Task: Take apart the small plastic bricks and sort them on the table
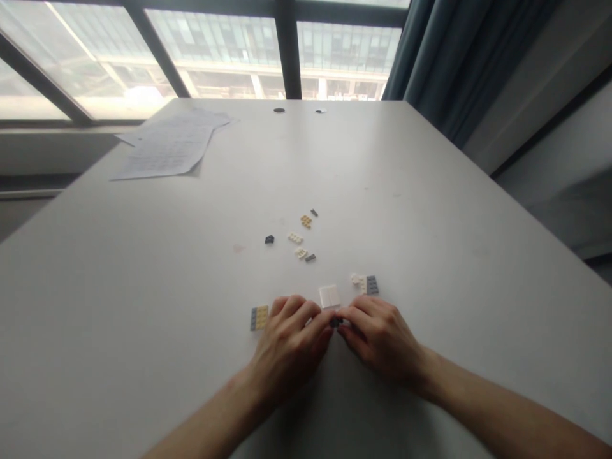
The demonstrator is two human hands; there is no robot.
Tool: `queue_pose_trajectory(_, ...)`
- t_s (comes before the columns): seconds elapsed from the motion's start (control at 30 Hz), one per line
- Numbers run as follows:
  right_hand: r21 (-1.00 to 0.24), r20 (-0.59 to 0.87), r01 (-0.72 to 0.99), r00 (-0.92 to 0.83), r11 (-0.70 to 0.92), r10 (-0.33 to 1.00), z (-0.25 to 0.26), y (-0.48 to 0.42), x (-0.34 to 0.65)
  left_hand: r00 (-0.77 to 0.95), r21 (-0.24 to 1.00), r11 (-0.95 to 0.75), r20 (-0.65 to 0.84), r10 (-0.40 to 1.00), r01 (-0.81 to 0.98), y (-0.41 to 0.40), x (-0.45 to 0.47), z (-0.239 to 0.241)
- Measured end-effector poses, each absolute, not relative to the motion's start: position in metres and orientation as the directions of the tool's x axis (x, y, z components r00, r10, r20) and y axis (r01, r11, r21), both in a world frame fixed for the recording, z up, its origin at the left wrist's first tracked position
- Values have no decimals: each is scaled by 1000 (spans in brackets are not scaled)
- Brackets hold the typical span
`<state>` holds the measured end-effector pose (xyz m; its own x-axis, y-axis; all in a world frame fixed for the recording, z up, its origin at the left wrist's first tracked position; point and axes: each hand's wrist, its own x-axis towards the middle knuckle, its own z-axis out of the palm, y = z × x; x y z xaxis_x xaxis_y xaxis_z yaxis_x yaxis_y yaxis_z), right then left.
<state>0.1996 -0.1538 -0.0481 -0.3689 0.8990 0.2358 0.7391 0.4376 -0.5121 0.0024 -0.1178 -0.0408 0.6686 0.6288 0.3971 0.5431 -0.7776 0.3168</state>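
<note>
Both my hands rest on the grey table, fingertips meeting over a tiny dark piece. My left hand has its fingers curled and pinching at that piece. My right hand is closed the same way on it from the other side. Just beyond the fingertips lies a white flat tile. A grey-and-tan plate lies left of my left hand. A grey-and-white plate lies beyond my right hand.
Several small loose bricks, tan, white and dark, are scattered mid-table around a white plate and a dark piece. Printed paper sheets lie at the far left. Two dark discs sit near the far edge, before a window.
</note>
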Motion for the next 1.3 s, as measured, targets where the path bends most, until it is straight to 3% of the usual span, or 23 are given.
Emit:
queue_pose_trajectory(0.73,-555,182,755,-300,349,937,-49,-155,199,613,330,-725,389,688,604,-118,5,-39)
queue_pose_trajectory(0.93,-671,267,657,-219,344,938,-48,-158,204,540,401,-701,450,711,589,-114,-7,-33)
queue_pose_trajectory(1.07,-709,356,595,-164,380,920,-43,-159,210,411,465,-598,447,795,653,-78,-33,-20)
queue_pose_trajectory(1.17,-734,368,573,-113,363,923,-40,-159,213,280,480,-439,369,886,759,-38,-52,-19)
queue_pose_trajectory(1.3,-716,437,565,-95,410,895,-42,-157,213,331,415,-400,231,915,817,8,-62,-35)
